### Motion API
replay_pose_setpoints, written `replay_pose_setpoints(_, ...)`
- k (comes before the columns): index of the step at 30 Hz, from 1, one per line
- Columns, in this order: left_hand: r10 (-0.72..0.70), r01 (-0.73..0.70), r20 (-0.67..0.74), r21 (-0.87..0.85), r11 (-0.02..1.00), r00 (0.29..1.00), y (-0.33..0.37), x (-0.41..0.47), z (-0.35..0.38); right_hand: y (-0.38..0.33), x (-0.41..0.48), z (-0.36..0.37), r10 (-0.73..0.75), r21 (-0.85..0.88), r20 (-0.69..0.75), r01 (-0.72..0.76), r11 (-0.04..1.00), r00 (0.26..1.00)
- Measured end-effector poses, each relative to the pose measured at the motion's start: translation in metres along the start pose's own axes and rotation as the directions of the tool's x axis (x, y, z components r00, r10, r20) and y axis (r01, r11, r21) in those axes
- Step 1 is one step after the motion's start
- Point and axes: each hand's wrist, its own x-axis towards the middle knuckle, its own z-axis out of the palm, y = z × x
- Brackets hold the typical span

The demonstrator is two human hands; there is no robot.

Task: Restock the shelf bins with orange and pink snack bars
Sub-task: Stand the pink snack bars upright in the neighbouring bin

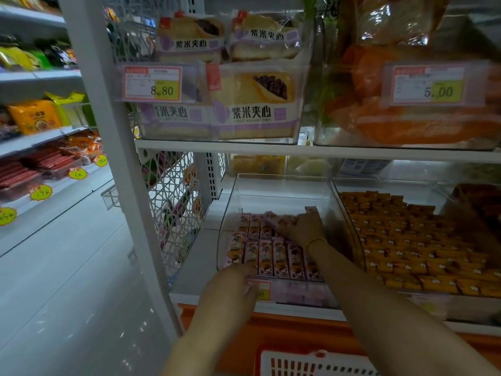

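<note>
The right hand (pixel 301 226) reaches deep into the clear bin (pixel 282 191), fingers seemingly pinching pink bars (pixel 267 256) (blurred) to seat another row. The left hand (pixel 230 286) lies flat on the bin's front, steadying it. Beside it, orange bars (pixel 412 240) fill their bin.

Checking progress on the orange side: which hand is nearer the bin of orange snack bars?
Right. The right hand is inside the neighbouring pink bin, beside the orange bar bin; the left hand grips the pink bin's front edge.
</note>
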Motion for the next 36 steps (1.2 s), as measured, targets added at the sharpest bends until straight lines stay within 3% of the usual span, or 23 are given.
replay_pose_setpoints(7, -0.035, 0.028, -0.063, -0.099, 0.995, 0.997, 0.002, -0.004, -0.002, -0.015, -0.046, -0.027, -0.289, 0.245, -0.208, 0.336, 0.909, 0.934)
replay_pose_setpoints(10, -0.112, 0.074, -0.108, -0.304, 0.95, 0.988, 0.008, -0.001, -0.003, -0.018, -0.094, -0.04, -0.308, 0.377, -0.242, 0.381, 0.844, 0.92)
replay_pose_setpoints(12, -0.15, 0.087, -0.095, -0.483, 0.872, 0.984, 0.015, 0.0, -0.005, -0.016, -0.122, -0.042, -0.321, 0.429, -0.233, 0.393, 0.813, 0.918)
replay_pose_setpoints(15, -0.126, 0.113, 0.041, -0.765, 0.634, 0.991, 0.025, -0.001, -0.006, -0.013, -0.157, -0.041, -0.328, 0.465, -0.191, 0.379, 0.8, 0.925)
replay_pose_setpoints(17, -0.105, 0.138, 0.096, -0.828, 0.543, 0.99, 0.03, -0.004, -0.004, -0.007, -0.173, -0.041, -0.364, 0.446, -0.17, 0.401, 0.8, 0.916)
replay_pose_setpoints(19, -0.115, 0.157, 0.112, -0.836, 0.526, 0.987, 0.034, -0.006, -0.002, -0.002, -0.181, -0.046, -0.353, 0.461, -0.117, 0.365, 0.809, 0.928)
replay_pose_setpoints(23, -0.085, 0.213, 0.203, -0.777, 0.592, 0.976, 0.038, -0.012, -0.002, 0.009, -0.174, -0.067, -0.194, 0.679, -0.009, 0.148, 0.719, 0.981)
replay_pose_setpoints(26, 0.035, 0.232, 0.349, -0.691, 0.685, 0.936, 0.04, -0.021, -0.002, 0.012, -0.167, -0.086, -0.2, 0.814, 0.103, 0.033, 0.579, 0.974)
replay_pose_setpoints(32, -0.008, 0.291, 0.386, -0.683, 0.669, 0.923, 0.049, -0.025, -0.008, 0.021, -0.171, -0.104, -0.17, 0.874, 0.045, 0.043, 0.485, 0.984)
replay_pose_setpoints(36, -0.025, 0.264, 0.353, -0.649, 0.713, 0.935, 0.052, -0.026, -0.008, 0.029, -0.173, -0.11, -0.106, 0.912, 0.043, 0.004, 0.411, 0.993)
